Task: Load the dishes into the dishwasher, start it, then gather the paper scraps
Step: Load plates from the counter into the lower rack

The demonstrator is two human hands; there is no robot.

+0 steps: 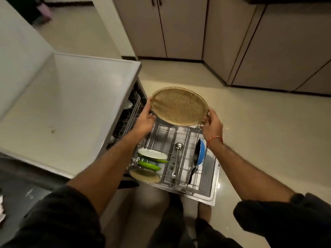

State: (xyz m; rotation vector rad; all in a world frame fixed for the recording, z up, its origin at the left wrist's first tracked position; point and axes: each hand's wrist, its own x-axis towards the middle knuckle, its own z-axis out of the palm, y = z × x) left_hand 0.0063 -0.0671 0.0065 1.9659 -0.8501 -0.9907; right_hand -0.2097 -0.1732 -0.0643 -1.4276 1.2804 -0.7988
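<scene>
Left hand: the left hand [145,117] grips the left rim of the speckled plate [179,106], fingers curled round its edge and thumb on the near side.
Right hand: the right hand [213,122] grips the plate's right rim the same way; a red thread band [215,139] circles that wrist.
Speckled plate: round, tan, tilted with its face toward the camera, held in the air above the far end of the lower rack [176,158].
Lower rack: pulled out over the open dishwasher door [213,178].
White plate: the white plate [152,153] stands at the rack's near-left part.
Green plates: two green plates [149,166] stand just nearer than it.
Tan dish: a tan dish [145,176] sits at the rack's near-left corner.
Ladle: a steel ladle [176,158] lies along the rack's middle.
Blue pan: a blue pan [199,155] stands on edge on the rack's right side, black handle pointing to the near end.
Counter: a pale counter [59,108] lies left of the rack.
</scene>
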